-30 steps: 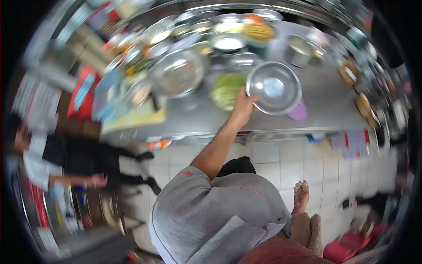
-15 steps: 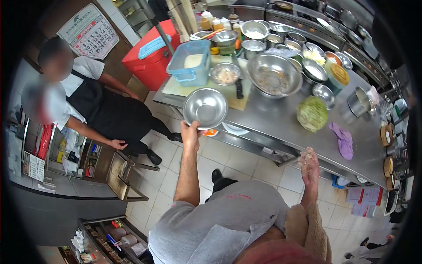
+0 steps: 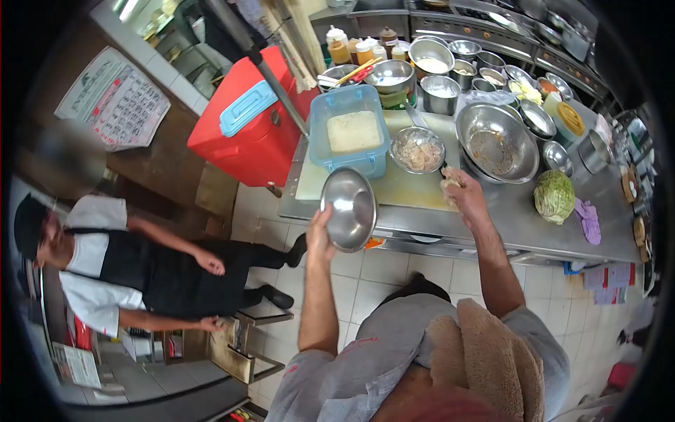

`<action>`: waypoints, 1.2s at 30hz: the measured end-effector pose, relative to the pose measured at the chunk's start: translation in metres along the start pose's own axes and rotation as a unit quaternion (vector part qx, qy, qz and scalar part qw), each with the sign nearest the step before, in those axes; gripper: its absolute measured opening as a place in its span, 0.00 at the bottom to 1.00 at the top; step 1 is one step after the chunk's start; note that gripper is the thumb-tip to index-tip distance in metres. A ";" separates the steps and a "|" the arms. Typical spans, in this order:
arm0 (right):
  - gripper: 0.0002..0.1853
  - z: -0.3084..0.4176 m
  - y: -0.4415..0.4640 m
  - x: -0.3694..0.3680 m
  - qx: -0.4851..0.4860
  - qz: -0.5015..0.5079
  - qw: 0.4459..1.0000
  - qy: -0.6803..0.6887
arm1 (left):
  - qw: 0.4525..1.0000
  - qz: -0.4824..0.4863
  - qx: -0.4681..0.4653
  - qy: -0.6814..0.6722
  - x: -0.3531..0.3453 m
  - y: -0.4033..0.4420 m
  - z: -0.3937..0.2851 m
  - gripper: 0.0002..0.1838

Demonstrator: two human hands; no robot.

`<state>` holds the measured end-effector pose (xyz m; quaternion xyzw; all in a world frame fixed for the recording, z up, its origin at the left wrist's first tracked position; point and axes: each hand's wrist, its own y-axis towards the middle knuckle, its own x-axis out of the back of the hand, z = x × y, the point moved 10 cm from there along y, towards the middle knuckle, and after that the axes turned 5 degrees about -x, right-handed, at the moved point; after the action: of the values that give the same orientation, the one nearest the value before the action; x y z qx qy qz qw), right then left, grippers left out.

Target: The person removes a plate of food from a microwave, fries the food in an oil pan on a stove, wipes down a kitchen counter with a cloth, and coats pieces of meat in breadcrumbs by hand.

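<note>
My left hand (image 3: 320,238) grips the rim of a metal bowl (image 3: 349,209), which is tilted in front of the counter and looks bare inside. My right hand (image 3: 465,195) is above the counter edge, its fingers curled and coated with a pale, sticky mass; whether it holds something is hidden. Just left of those fingers, a small metal bowl (image 3: 418,150) with pale, raw-looking pieces sits on a cutting board (image 3: 415,194). A blue plastic container (image 3: 320,131) of white powder or grains stands beside it. Right of them is a large metal bowl (image 3: 517,133) with brownish residue.
A cabbage (image 3: 554,197) and a purple cloth (image 3: 588,221) lie on the steel counter (image 3: 485,228). Several pots and squeeze bottles (image 3: 364,51) line its far side. A red cooler (image 3: 242,151) stands at its left end. A person in a black apron (image 3: 176,274) is at left.
My right hand has risen from beside the counter to near the small bowl. The bowl in my left hand has tilted sideways. The view has shifted, and the people at left have moved.
</note>
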<state>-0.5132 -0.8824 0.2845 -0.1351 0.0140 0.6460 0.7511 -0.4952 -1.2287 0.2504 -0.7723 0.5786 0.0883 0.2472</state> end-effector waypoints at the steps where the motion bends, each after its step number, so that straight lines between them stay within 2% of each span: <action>1: 0.18 0.005 0.008 -0.007 0.011 -0.001 1.000 -0.028 | 0.995 0.083 0.022 -0.041 -0.036 0.003 -0.002 0.26; 3: 0.19 0.007 0.031 -0.008 0.017 -0.017 0.998 -0.057 | 0.991 0.118 0.016 -0.063 -0.065 0.025 -0.005 0.28; 5: 0.20 0.006 0.054 -0.001 0.053 -0.071 0.973 -0.212 | 0.990 0.119 0.019 -0.075 -0.071 0.053 -0.003 0.28; 6: 0.20 0.004 0.060 0.000 0.048 -0.078 0.973 -0.212 | 0.989 0.113 0.011 -0.090 -0.069 0.065 -0.006 0.28; 8: 0.19 0.027 0.072 -0.008 0.128 -0.129 0.907 -0.381 | 0.992 0.085 -0.054 -0.072 -0.059 0.082 -0.038 0.28; 9: 0.19 0.026 0.082 -0.010 0.123 -0.133 0.908 -0.379 | 0.992 0.059 -0.093 -0.054 -0.054 0.085 -0.061 0.28; 11: 0.18 0.031 0.096 -0.033 0.196 -0.096 0.860 -0.462 | 0.990 0.063 -0.124 -0.029 -0.042 0.111 -0.095 0.27; 12: 0.18 0.029 0.102 -0.039 0.190 -0.101 0.861 -0.461 | 0.991 0.053 -0.119 -0.018 -0.031 0.128 -0.103 0.26; 14: 0.17 0.024 0.115 -0.050 0.142 -0.125 0.783 -0.593 | 0.993 0.026 -0.112 0.022 -0.015 0.152 -0.113 0.22; 15: 0.17 0.023 0.122 -0.046 0.136 -0.134 0.782 -0.594 | 0.993 0.035 -0.106 0.023 -0.015 0.152 -0.113 0.22; 17: 0.17 -0.001 0.146 -0.038 0.035 -0.113 0.746 -0.655 | 0.983 0.015 -0.115 0.139 0.002 0.145 -0.120 0.20; 19: 0.17 -0.003 0.155 -0.031 0.016 -0.123 0.753 -0.647 | 0.924 0.005 -0.249 0.292 0.031 0.144 -0.123 0.18; 21: 0.17 -0.007 0.163 -0.022 -0.009 -0.132 0.757 -0.639 | 0.928 0.034 -0.218 0.300 0.017 0.113 -0.111 0.17; 23: 0.16 -0.009 0.167 -0.013 -0.041 -0.150 0.775 -0.613 | 0.928 0.090 -0.094 0.350 0.009 0.104 -0.067 0.16; 25: 0.14 -0.005 0.165 -0.003 -0.031 -0.196 0.778 -0.596 | 0.929 0.185 -0.064 0.316 -0.013 0.105 -0.025 0.15; 27: 0.13 -0.001 0.166 0.005 0.000 -0.211 0.823 -0.527 | 0.935 0.242 0.033 0.259 -0.025 0.113 0.016 0.15; 28: 0.11 0.009 0.156 0.005 -0.005 -0.241 0.836 -0.492 | 0.933 0.247 0.033 0.259 -0.024 0.125 0.034 0.15; 29: 0.11 0.016 0.156 0.006 -0.002 -0.247 0.834 -0.494 | 0.942 0.261 0.072 0.199 -0.026 0.139 0.061 0.16; 30: 0.11 0.021 0.150 0.009 0.011 -0.251 0.876 -0.412 | 0.945 0.272 0.115 0.140 -0.036 0.138 0.068 0.19; 31: 0.12 0.023 0.144 0.011 0.023 -0.252 0.910 -0.327 | 0.944 0.273 0.120 0.138 -0.039 0.136 0.069 0.19; 34: 0.16 0.062 0.124 -0.002 0.036 -0.261 0.910 -0.321 | 0.945 0.269 0.164 0.093 -0.054 0.125 0.064 0.19; 36: 0.19 0.085 0.118 -0.003 0.075 -0.267 0.894 -0.351 | 0.890 0.318 0.203 0.256 -0.049 0.120 0.065 0.19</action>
<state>-0.6417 -0.8516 0.3450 0.1587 -0.2383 0.4239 0.8593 -0.6133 -1.1809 0.1814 -0.4758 0.8416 -0.1584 0.2004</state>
